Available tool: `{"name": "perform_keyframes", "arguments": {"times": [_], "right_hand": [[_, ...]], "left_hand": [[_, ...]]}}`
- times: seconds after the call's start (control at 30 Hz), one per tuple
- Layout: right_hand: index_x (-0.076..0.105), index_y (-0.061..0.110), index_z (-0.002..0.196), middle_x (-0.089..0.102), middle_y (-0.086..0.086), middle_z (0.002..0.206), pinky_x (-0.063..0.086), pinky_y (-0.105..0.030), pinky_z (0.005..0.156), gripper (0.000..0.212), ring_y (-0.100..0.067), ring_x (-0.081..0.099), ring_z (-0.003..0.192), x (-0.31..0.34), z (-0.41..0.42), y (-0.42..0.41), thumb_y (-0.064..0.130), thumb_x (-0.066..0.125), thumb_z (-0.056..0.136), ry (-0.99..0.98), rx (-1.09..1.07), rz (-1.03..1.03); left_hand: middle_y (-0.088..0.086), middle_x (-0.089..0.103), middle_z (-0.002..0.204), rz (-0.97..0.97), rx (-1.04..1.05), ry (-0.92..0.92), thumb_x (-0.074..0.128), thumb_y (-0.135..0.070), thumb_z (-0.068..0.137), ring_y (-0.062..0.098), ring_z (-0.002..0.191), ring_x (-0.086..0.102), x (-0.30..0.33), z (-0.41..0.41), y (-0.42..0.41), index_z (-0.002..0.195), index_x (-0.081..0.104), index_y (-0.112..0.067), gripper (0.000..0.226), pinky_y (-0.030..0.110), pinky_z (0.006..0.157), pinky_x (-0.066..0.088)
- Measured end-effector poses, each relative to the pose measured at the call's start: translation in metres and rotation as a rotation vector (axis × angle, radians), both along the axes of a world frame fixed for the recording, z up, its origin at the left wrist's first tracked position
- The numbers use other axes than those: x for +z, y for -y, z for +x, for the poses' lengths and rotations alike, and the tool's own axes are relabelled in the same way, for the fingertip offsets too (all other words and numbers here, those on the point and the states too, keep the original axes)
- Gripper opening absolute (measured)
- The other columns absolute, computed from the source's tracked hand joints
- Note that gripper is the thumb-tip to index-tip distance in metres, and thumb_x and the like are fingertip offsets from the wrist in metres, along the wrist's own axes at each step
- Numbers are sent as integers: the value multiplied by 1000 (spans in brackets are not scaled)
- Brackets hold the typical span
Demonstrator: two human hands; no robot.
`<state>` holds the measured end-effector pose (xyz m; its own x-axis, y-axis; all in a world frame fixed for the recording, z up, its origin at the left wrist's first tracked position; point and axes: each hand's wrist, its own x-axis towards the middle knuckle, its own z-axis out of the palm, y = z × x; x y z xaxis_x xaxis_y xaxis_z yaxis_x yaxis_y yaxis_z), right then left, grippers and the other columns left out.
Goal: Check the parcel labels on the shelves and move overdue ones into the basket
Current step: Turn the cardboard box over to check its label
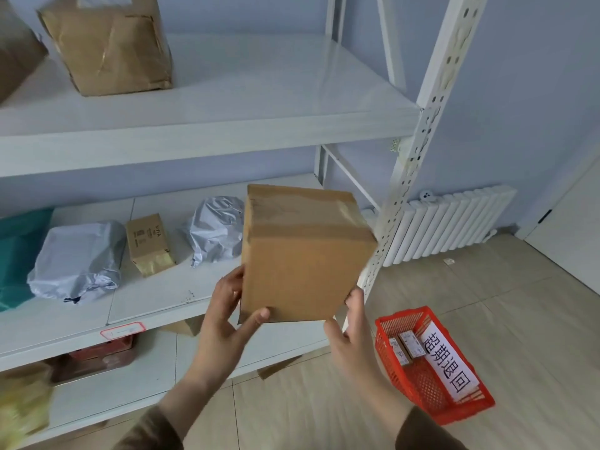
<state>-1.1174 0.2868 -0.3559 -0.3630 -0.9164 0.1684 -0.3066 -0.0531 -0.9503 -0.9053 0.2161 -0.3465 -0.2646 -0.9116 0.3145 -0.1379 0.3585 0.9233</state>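
Observation:
A taped brown cardboard box (302, 254) is held up in front of the middle shelf (156, 306). My left hand (227, 313) grips its lower left corner, thumb on the near face. My right hand (350, 323) holds the lower right corner, fingers behind the box. No label shows on the faces I can see. The red plastic basket (389, 344) sits on the floor at lower right, with a white paper sign and small boxes (407, 347) inside.
Middle shelf holds two grey poly bags (78, 261) (217, 228), a small brown box (149, 243) and a green bag (16, 254). A large brown parcel (107, 43) stands on the upper shelf. White shelf post (418, 151), a radiator (454, 222) and tiled floor lie to the right.

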Motion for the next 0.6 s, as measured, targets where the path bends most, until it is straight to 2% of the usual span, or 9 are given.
{"name": "perform_keyframes", "arguments": {"times": [0.1,0.17,0.27,0.37,0.43,0.47,0.5,0.53,0.6], "right_hand": [[41,12,100,52,7,99,43,-27,71,15,-44,49,95,-6,-2,6,9,55,98,133,-38,160],[49,5,107,53,0,94,41,-21,73,11,-28,51,90,-7,-3,10,7,57,100,291,-56,213],[60,38,128,70,25,116,44,-30,102,34,-8,66,115,-10,-2,20,18,61,102,437,-20,240],[60,54,119,66,30,120,44,-35,108,37,-11,67,120,-10,0,26,21,60,102,435,19,260],[61,42,94,67,26,96,45,-28,98,24,-18,62,114,-5,3,25,18,60,99,392,12,239],[60,35,95,66,24,97,45,-22,93,10,-18,59,114,-2,6,23,25,62,97,367,12,214],[62,34,108,66,21,112,44,-16,93,15,-14,56,120,2,8,22,38,63,93,331,23,170],[60,37,127,59,18,134,42,-13,98,41,-6,50,132,4,10,21,55,61,90,263,50,115],[49,43,148,33,20,160,36,-9,108,70,6,28,149,6,11,23,77,51,87,152,72,24]], "left_hand": [[-3,44,153,-336,89,183,84,-15,85,13,147,43,-9,-2,-8,128,62,-20,48,19,113,41],[0,40,156,-415,119,221,83,-15,87,23,148,42,-15,-6,-13,132,61,-19,50,38,112,50],[0,37,158,-450,160,290,72,-34,94,30,146,41,-16,-9,-16,138,56,-23,48,58,104,51],[2,42,156,-485,178,323,67,-38,94,26,146,41,-12,-10,-13,137,56,-25,47,50,112,42],[-3,46,154,-328,154,210,64,-42,96,18,146,43,-9,-10,-9,135,58,-30,42,37,114,39],[-9,52,149,-187,146,114,61,-47,96,13,141,47,-6,-10,-6,133,60,-32,40,31,111,41],[-17,59,136,-31,144,6,59,-55,95,8,131,54,-5,-8,-3,128,62,-30,42,27,105,43],[-21,64,117,111,149,-95,58,-63,92,7,115,59,-4,-6,2,121,63,-25,48,27,96,45],[-16,62,95,324,161,-245,57,-68,91,9,95,55,-7,0,14,109,62,-16,56,33,90,43]]}}
